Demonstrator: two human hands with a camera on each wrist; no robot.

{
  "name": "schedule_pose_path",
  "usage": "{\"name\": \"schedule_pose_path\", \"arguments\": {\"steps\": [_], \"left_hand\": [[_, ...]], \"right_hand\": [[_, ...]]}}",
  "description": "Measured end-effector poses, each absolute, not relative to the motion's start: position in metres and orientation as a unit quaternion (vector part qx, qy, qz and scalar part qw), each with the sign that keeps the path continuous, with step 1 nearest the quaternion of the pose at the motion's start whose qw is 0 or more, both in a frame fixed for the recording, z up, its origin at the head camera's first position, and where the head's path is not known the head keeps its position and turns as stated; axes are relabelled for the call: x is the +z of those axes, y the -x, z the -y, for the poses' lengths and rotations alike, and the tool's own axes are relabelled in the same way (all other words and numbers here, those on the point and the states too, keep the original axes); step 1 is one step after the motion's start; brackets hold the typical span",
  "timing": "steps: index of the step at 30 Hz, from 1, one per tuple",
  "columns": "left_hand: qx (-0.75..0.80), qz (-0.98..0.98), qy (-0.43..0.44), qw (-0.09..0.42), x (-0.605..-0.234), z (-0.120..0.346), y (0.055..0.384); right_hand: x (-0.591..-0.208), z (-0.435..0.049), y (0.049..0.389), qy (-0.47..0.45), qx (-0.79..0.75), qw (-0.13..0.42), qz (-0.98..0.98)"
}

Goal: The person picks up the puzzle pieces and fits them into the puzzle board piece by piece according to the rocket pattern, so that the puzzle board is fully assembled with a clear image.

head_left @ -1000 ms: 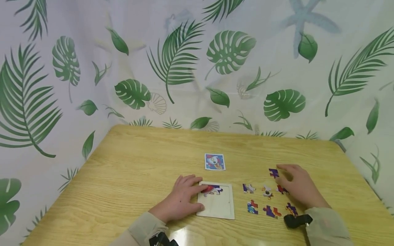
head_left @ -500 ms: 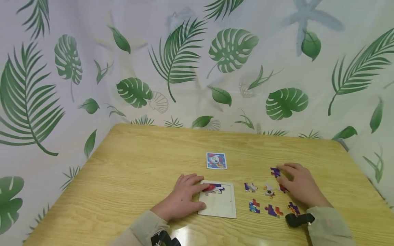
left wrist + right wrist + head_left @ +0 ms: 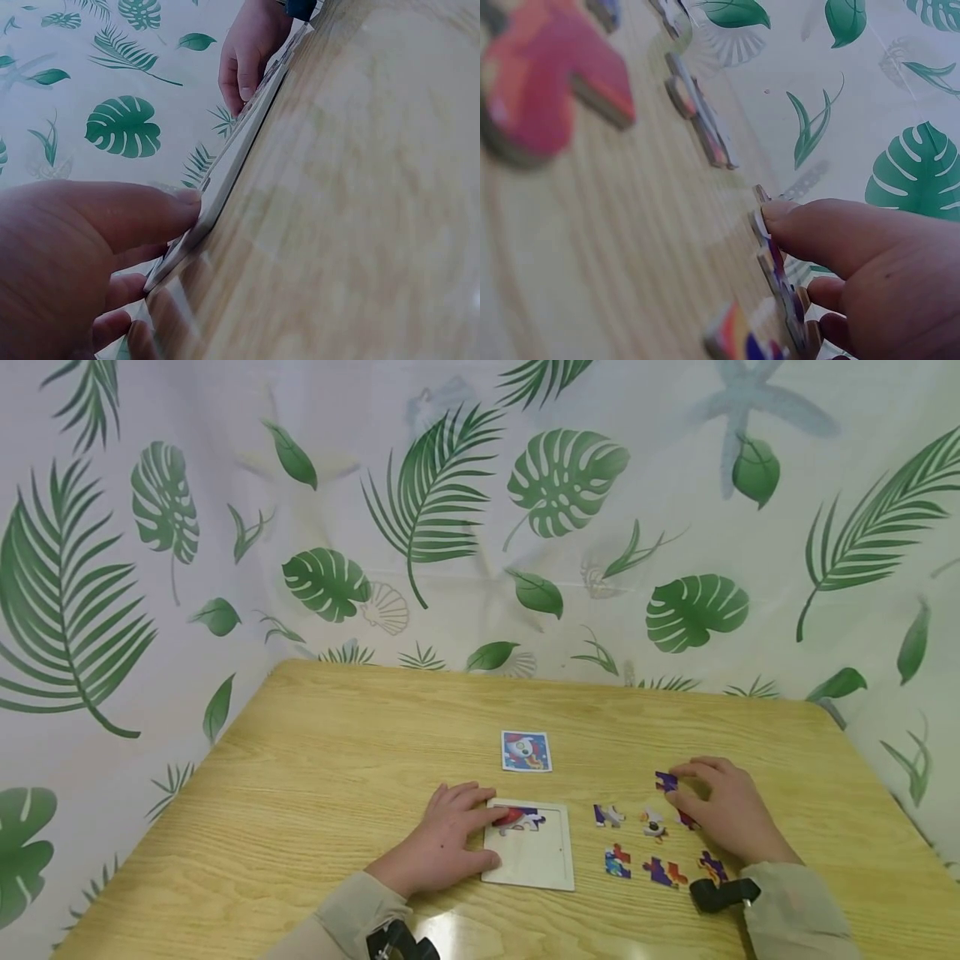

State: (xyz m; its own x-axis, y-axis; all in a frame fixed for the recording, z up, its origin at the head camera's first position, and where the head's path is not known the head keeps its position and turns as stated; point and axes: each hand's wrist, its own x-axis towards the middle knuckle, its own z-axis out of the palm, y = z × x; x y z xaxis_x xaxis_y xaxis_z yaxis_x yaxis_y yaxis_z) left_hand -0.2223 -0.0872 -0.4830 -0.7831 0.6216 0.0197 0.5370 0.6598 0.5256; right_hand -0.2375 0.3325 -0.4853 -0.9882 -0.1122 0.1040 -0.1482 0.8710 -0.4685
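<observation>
My left hand (image 3: 448,847) rests on the left side of a square puzzle tray (image 3: 532,864), its thumb and index finger reaching over the rim. Inside the tray's upper left lies a fitted red, white and purple section (image 3: 521,819), partly under the index finger. In the left wrist view, the thumb of my left hand (image 3: 82,240) lies against the tray edge (image 3: 232,169). My right hand (image 3: 723,806) pinches a purple puzzle piece (image 3: 663,782) between thumb and index finger. A dark red and purple piece (image 3: 686,820) is half hidden beneath that hand.
Loose puzzle pieces lie between tray and right hand: a white-purple one (image 3: 609,815), a white one (image 3: 654,823), a blue-red one (image 3: 618,862), a purple-red one (image 3: 664,872) and an orange-purple one (image 3: 712,865). A picture card (image 3: 526,752) lies behind the tray on the wooden table (image 3: 360,727).
The right hand's fingertips have closed in on the purple puzzle piece, which has shifted slightly left and nearer to me. The left hand stays on the tray.
</observation>
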Motion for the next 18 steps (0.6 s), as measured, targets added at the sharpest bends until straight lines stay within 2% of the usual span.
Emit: {"name": "schedule_pose_path", "arguments": {"steps": [8, 18], "left_hand": [[0.263, -0.907, -0.318, 0.085, -0.482, 0.088, 0.222], [0.261, -0.909, -0.314, 0.087, -0.482, 0.087, 0.221]], "right_hand": [[-0.482, -0.328, 0.236, -0.056, 0.263, 0.046, 0.962], [-0.479, -0.318, 0.235, 0.016, 0.305, 0.042, 0.951]]}}
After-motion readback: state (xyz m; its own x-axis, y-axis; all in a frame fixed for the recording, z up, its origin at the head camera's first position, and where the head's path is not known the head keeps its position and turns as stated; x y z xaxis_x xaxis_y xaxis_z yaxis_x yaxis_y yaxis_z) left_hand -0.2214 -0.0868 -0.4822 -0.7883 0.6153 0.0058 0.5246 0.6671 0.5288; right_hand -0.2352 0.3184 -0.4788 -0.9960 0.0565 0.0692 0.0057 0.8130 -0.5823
